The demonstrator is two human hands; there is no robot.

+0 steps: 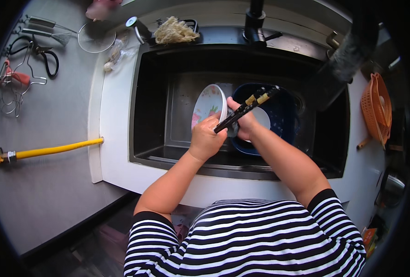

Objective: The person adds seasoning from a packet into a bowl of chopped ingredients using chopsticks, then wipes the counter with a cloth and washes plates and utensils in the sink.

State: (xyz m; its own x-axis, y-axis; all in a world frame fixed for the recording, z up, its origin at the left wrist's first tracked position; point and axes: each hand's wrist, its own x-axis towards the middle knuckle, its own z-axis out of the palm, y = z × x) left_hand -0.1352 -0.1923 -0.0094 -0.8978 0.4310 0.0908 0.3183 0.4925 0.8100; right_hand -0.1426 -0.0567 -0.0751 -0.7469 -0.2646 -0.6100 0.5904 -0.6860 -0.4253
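My left hand (207, 136) grips a white bowl (209, 105) with a floral pattern outside, tilted on its side over the sink. Black chopsticks (241, 112) with gold bands slant up and right from the left hand, crossing in front of my right hand (246, 119). A wet-looking grey cloth (233, 130) is bunched in the right hand at the bowl's opening; the fingers are partly hidden. Below, a dark blue basin (288, 131) stands in the sink, and a white dish (263, 117) lies in it, partly covered by the right hand.
The dark sink (180, 135) surrounds the basin, with a black faucet (255, 29) behind it. A loofah scrubber (175, 31) sits on the back ledge. Orange baskets (376, 107) stand right. Scissors (40, 52) and a strainer (96, 38) hang left, above a yellow hose (59, 148).
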